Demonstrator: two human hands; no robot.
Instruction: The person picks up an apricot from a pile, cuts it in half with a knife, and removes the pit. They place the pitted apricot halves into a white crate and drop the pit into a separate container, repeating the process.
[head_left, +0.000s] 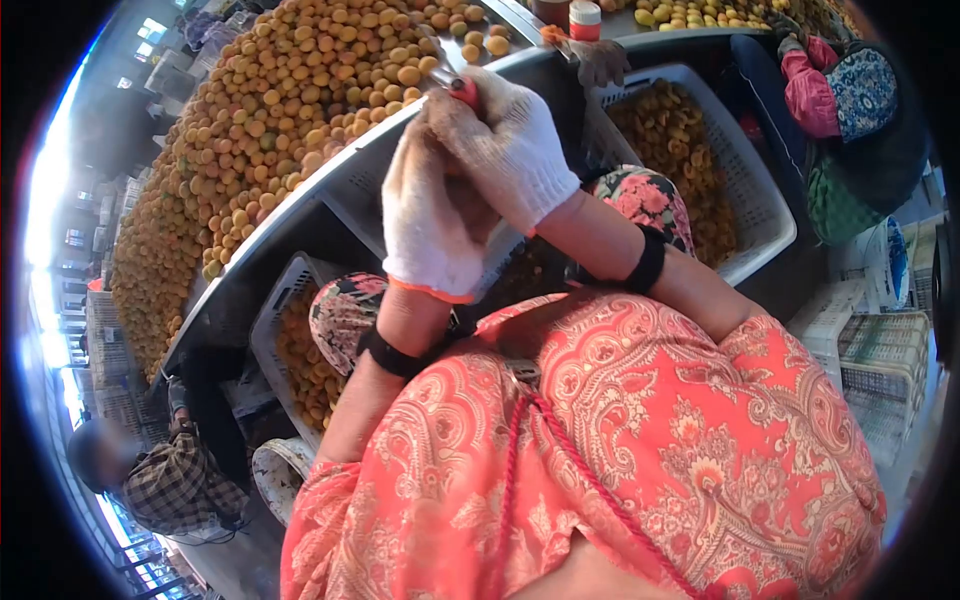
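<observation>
My right hand (515, 145), in a white knit glove with a soiled palm, is closed round a small red-handled cutting tool (462, 90). Its metal end points up and left; the exact kind is hard to tell. Pressed against it is my left hand (430, 205), gloved in white with an orange cuff edge. Those fingers are curled, and whatever they hold is hidden. Just beyond both hands, a large heap of apricots (300, 90) covers the worktop behind its metal rim (300, 200).
A white crate (765, 225) of cut fruit stands at my right, another crate (268, 330) at my left. A white bucket (280, 470) sits lower left. Co-workers sit at left (185, 480) and right (850, 110). A red jar with a white lid (585, 20) stands on the far rim.
</observation>
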